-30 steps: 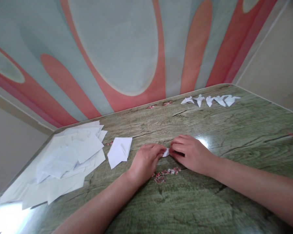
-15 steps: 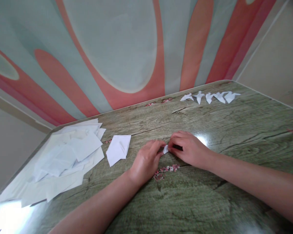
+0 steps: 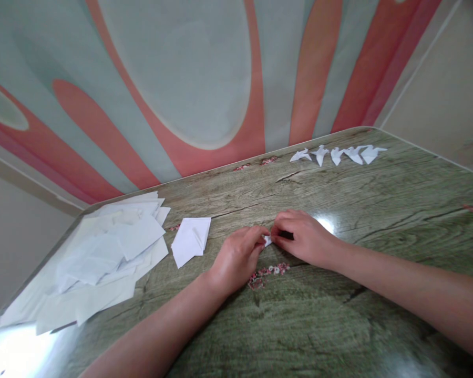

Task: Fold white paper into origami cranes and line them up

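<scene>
Between my two hands, over the middle of the table, is a small white piece of folded paper [image 3: 267, 240], mostly covered by fingers. My left hand [image 3: 238, 256] pinches it from the left with thumb and fingertips. From the right, my right hand [image 3: 299, 234] pinches its other side, thumb and forefinger close together. To the left of my left hand lie a few white paper squares [image 3: 187, 242], overlapping. A row of several folded white paper birds [image 3: 336, 156] stands along the back right of the table.
A large loose pile of white paper sheets [image 3: 98, 252] spreads over the table's left side. The wood-patterned table [image 3: 284, 325] meets a red and grey-green patterned wall [image 3: 181, 79] at its back edge. Light glares off the tabletop at the lower left.
The fingers of both hands have shifted very slightly round the folded paper, and less of it shows now. The papers and birds lie as before.
</scene>
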{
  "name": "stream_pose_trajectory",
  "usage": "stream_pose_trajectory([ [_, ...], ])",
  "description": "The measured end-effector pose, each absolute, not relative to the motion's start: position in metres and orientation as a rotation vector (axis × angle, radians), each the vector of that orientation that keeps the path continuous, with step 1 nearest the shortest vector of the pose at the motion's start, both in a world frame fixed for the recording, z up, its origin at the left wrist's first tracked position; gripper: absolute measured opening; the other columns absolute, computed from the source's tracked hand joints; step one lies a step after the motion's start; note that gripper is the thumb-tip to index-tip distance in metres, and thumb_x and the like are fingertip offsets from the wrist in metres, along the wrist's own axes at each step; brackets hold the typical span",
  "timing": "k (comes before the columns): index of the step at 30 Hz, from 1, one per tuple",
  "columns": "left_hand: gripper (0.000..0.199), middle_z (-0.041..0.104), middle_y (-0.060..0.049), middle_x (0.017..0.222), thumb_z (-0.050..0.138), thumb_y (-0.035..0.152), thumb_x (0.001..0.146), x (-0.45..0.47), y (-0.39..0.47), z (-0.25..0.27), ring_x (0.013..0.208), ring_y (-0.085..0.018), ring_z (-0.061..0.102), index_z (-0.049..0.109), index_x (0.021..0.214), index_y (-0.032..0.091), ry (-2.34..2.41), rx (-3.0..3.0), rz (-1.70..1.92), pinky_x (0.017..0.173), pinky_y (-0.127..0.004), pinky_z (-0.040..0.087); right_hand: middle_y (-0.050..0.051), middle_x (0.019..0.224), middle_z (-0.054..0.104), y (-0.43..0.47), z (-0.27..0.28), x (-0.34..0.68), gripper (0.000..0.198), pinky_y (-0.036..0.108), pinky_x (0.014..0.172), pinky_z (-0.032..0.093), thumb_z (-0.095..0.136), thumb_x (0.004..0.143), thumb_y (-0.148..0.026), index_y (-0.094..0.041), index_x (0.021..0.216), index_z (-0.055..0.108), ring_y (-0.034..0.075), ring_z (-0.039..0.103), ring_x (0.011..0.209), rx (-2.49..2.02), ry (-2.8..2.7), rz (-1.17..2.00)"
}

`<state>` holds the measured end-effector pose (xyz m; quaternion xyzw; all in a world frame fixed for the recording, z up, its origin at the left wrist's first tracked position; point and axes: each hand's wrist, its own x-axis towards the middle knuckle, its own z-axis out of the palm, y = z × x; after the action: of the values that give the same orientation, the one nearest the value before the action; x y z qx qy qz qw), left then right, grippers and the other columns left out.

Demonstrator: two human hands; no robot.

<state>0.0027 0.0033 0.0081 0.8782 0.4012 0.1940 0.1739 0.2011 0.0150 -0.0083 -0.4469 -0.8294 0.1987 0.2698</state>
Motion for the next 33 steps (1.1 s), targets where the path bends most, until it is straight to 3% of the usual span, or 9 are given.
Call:
stream_pose_trajectory([
  [6,0.022,0.066,0.001,0.082,0.058,0.015,0.083,0.009,0.002,0.012,0.084,-0.018,0.062,0.052,0.103,0.022,1.209,2.488,0.554,0.08,-0.032,0.046,0.002,0.077,0.064,0.016,-0.008,0.201,0.01,0.032,0.076,0.039,0.061,0.083,-0.02,-0.018,0.074,0.065,0.018,0.057,0.081,-1.212,-2.224,0.552],
  [14,0.019,0.066,0.004,0.073,0.062,0.01,0.078,0.013,0.005,0.008,0.069,-0.012,0.062,0.055,0.093,0.02,1.259,2.166,0.712,0.068,-0.026,0.046,0.003,0.075,0.062,0.016,-0.009,0.2,0.011,0.032,0.074,0.038,0.06,0.083,-0.02,-0.017,0.074,0.065,0.018,0.056,0.079,-1.251,-2.265,0.471],
  [28,0.021,0.065,0.005,0.07,0.057,0.005,0.074,0.015,0.005,0.008,0.067,-0.011,0.059,0.056,0.089,0.019,1.321,2.172,0.73,0.068,-0.024,0.045,0.004,0.072,0.062,0.015,-0.008,0.196,0.01,0.032,0.073,0.04,0.061,0.081,-0.02,-0.018,0.071,0.064,0.019,0.057,0.078,-1.337,-2.251,0.402],
  [33,0.016,0.068,0.001,0.077,0.057,0.007,0.077,0.011,0.008,0.007,0.075,-0.013,0.063,0.063,0.085,0.019,1.167,2.276,0.737,0.073,-0.027,0.049,0.004,0.072,0.062,0.014,-0.009,0.195,0.011,0.032,0.072,0.04,0.061,0.08,-0.019,-0.018,0.07,0.064,0.019,0.057,0.076,-1.341,-2.243,0.405],
])
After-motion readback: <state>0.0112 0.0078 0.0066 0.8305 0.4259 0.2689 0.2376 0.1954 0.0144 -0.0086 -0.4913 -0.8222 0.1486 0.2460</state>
